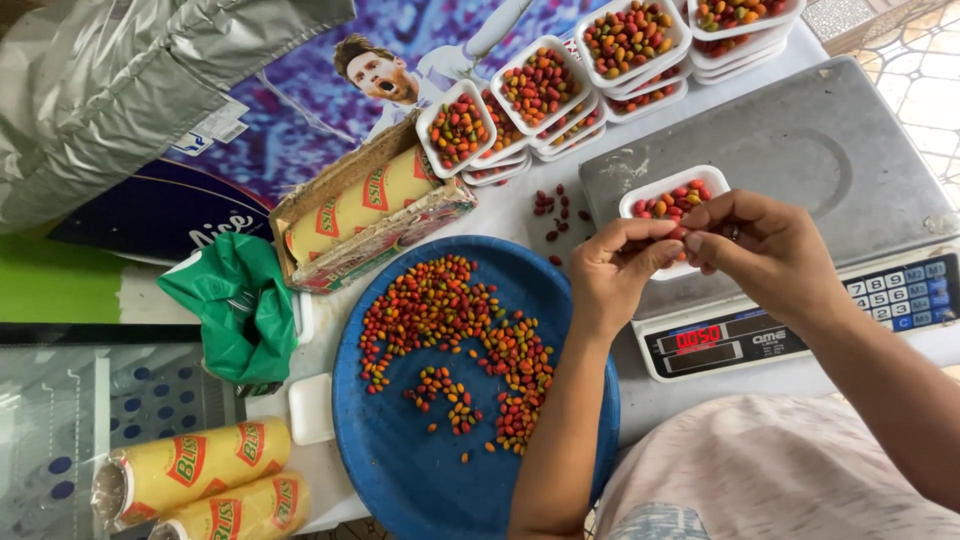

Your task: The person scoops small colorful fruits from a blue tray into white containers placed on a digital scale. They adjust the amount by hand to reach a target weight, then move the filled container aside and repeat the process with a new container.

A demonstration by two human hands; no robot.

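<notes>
White plastic tray (655, 195), small and rectangular, sits on the steel pan of a digital scale (800, 140) at about 2 o'clock in the head view. It holds red, orange and yellow-green berries; fill level is partly hidden by the hands. Tray's long axis runs roughly 8 o'clock to 2 o'clock, its far short end pointing toward the stacked trays.

Left hand (612, 272) and right hand (770, 250) meet over the near edge of the tray, fingertips touching or nearly so. Both hands are pinched almost closed, thumb against fingers; a berry or two appears caught between the fingertips, but the exact count cannot be told. A ring shows on the right hand.

Blue round plate (400, 480) at 6 o'clock on the worktop (510, 205) carries a loose spread of the same berries, densest toward its upper middle, thinning toward the lower rim.

Stacks of filled white trays (580, 80) run in a diagonal row at 12 to 1 o'clock, each topped with berries. A few dark red berries (555, 210) lie loose on the worktop between plate and stacks.

Cardboard box (365, 210) at 11 o'clock holds a yellow roll of wrap, lying 8 to 2 o'clock. Two more yellow rolls (195, 470) lie at 8 o'clock. A crumpled green bag (235, 300) rests at 9 o'clock.
</notes>
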